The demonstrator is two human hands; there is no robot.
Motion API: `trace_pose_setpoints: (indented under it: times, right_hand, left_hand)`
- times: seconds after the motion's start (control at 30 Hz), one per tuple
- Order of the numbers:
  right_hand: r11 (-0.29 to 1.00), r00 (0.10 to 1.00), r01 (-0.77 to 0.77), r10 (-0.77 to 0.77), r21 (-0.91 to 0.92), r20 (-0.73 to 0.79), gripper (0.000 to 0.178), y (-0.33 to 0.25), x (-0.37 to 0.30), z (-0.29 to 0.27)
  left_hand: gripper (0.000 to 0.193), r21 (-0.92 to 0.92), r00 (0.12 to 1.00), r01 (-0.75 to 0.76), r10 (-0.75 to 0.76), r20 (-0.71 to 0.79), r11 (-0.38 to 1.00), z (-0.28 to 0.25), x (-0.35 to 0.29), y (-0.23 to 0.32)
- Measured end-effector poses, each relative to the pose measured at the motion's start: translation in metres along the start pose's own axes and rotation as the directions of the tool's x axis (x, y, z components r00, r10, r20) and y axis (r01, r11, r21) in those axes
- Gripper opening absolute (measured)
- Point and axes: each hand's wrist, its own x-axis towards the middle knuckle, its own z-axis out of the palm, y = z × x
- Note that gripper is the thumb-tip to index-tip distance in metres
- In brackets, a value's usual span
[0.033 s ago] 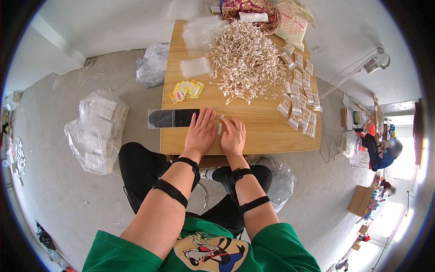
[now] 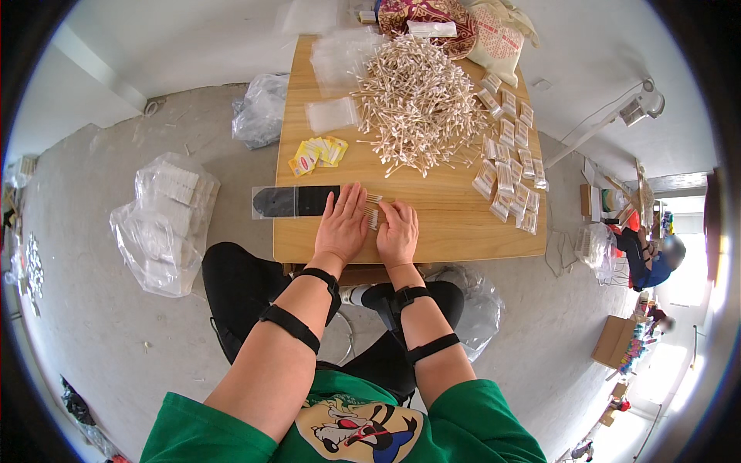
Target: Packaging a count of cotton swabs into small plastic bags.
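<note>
A clear plastic sleeve with a black insert [image 2: 297, 202] lies flat near the table's front edge. My left hand [image 2: 344, 225] rests palm down over its right end, fingers stretched out flat. A small row of cotton swabs [image 2: 373, 211] shows between my two hands, partly hidden under the left fingers. My right hand [image 2: 397, 233] is curled on the tabletop, its bent fingers close together at the right ends of these swabs. Its thumb is mostly hidden. Just beyond is a big loose heap of cotton swabs [image 2: 421, 100].
Yellow printed cards [image 2: 318, 154] and flat clear bags [image 2: 332, 115] lie at the table's left. Several filled swab packs [image 2: 505, 174] are scattered along its right side. Cloth sacks [image 2: 498, 38] stand at the far edge. A large plastic bag of packs [image 2: 174, 216] sits at left.
</note>
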Motion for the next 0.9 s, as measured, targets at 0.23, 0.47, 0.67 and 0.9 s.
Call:
trace_pose_setpoints:
  times: [0.23, 0.47, 0.67, 0.9]
  right_hand:
    - [0.999, 1.000, -0.004, 0.003, 0.037, 0.009, 0.029, 0.003, 0.006, -0.001]
    - [0.999, 0.997, 0.028, -0.025, -0.042, 0.068, 0.024, 0.002, 0.019, 0.000]
    - [0.981, 0.970, 0.192, -0.189, -0.009, 0.154, 0.028, 0.011, 0.028, 0.000]
    - [0.987, 0.982, 0.144, -0.135, -0.066, 0.132, 0.036, 0.014, 0.025, 0.002]
  left_hand:
    - [0.055, 0.013, 1.000, 0.010, -0.011, 0.026, 1.000, -0.001, 0.002, 0.000]
    - [0.055, -0.004, 0.999, 0.015, -0.015, 0.048, 1.000, -0.003, -0.001, 0.000]
    - [0.054, -0.022, 0.999, 0.020, -0.019, 0.042, 1.000, -0.003, -0.002, 0.000]
    - [0.054, -0.020, 0.996, 0.031, -0.030, 0.090, 0.999, -0.005, -0.001, 0.002]
